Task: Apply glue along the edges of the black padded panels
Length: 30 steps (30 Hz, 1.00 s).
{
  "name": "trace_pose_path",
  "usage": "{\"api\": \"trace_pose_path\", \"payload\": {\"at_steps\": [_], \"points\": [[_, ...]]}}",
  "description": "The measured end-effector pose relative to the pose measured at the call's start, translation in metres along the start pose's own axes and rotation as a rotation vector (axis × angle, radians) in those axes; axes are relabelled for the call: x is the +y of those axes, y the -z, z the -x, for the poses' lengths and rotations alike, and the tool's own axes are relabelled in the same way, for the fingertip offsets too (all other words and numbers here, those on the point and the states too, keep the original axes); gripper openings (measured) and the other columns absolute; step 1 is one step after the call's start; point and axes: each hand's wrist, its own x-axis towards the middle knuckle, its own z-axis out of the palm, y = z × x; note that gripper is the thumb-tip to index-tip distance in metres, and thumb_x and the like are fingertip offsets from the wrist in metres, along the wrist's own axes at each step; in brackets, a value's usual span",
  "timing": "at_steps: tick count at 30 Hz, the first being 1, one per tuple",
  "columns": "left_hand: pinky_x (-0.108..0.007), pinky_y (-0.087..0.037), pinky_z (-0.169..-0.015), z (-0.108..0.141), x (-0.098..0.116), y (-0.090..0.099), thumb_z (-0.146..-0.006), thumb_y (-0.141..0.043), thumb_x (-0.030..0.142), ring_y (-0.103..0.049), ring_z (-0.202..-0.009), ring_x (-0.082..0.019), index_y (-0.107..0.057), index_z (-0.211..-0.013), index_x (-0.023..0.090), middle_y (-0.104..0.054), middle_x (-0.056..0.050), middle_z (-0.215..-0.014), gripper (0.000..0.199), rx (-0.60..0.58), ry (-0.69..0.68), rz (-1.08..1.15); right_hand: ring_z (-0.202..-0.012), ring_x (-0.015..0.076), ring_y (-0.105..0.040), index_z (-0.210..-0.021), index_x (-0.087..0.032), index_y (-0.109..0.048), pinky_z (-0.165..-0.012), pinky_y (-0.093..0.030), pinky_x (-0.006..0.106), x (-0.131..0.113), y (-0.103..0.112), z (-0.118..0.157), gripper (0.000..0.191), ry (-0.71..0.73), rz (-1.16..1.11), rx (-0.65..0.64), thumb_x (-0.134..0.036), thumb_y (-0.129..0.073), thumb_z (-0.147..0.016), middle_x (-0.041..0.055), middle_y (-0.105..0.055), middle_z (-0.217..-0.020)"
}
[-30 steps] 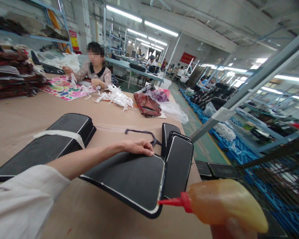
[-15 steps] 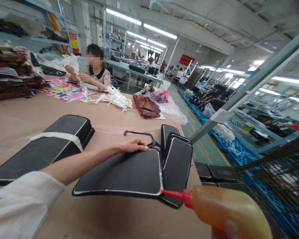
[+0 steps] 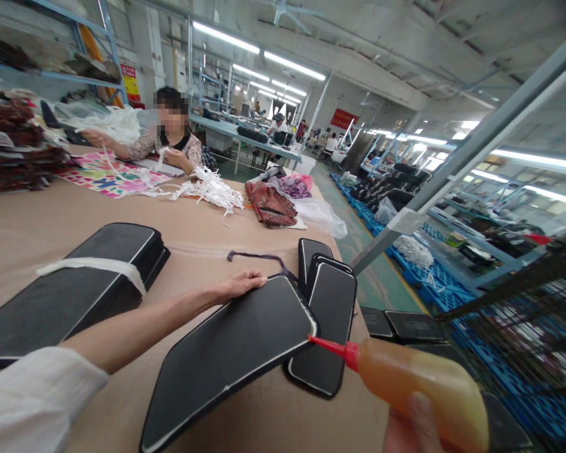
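Note:
A black rounded panel [image 3: 231,352] with a whitish line along its border lies tilted in front of me. My left hand [image 3: 243,284] is closed on its far edge, with the fingertips hidden beneath. In my right hand [image 3: 417,425] is a squeeze bottle [image 3: 419,384] of amber liquid, probably glue. Its red nozzle tip touches or nearly touches the panel's right corner. Just behind that corner, more black panels [image 3: 327,314] lie overlapping. A dark strip [image 3: 257,256] curls on the table beyond my left hand.
A banded stack of black panels [image 3: 70,283] lies at left on the brown table [image 3: 207,236]. Across it, a co-worker [image 3: 174,141] handles white strips [image 3: 214,192]. Reddish folded fabric [image 3: 271,204] lies near the far edge. A slanted metal post [image 3: 405,217] stands at right.
The panel has turned counterclockwise, its near end swinging toward me. The bottle's nozzle has stayed at its corner, slightly higher in view. The co-worker's hands have spread apart.

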Motion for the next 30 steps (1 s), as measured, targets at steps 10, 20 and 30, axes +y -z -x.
{"api": "trace_pose_path", "payload": {"at_steps": [10, 20, 30], "points": [[-0.021, -0.022, -0.048, 0.001, -0.010, 0.003, -0.072, -0.049, 0.053, -0.028, -0.052, -0.008, -0.040, -0.066, 0.017, -0.035, 0.006, -0.059, 0.037, -0.027, -0.039, 0.023, -0.094, 0.0177, -0.052, -0.081, -0.019, -0.059, -0.090, -0.041, 0.037, -0.032, -0.037, -0.007, 0.040, -0.096, -0.358, 0.042, -0.026, -0.078, -0.047, 0.0010, -0.056, -0.101], [-0.020, -0.022, -0.045, 0.007, -0.010, 0.002, -0.070, -0.053, 0.052, -0.029, -0.049, -0.008, -0.038, -0.066, 0.018, -0.035, 0.006, -0.057, 0.037, -0.028, 0.022, 0.108, -0.104, 0.0324, -0.049, -0.096, -0.021, -0.057, -0.079, -0.047, 0.052, -0.004, -0.025, -0.020, 0.050, 0.065, -0.090, -0.090, -0.041, -0.074, -0.054, 0.0085, -0.059, -0.098], [-0.020, -0.023, -0.044, 0.006, -0.017, 0.001, -0.068, -0.054, 0.053, -0.032, -0.050, -0.008, -0.041, -0.069, 0.018, -0.037, 0.006, -0.059, 0.037, -0.029, 0.026, 0.127, -0.101, 0.0366, -0.049, -0.072, -0.017, -0.064, -0.067, -0.053, 0.048, 0.017, -0.005, -0.034, 0.040, 0.144, 0.212, -0.094, -0.030, -0.082, -0.038, 0.0075, -0.061, -0.073]]}}
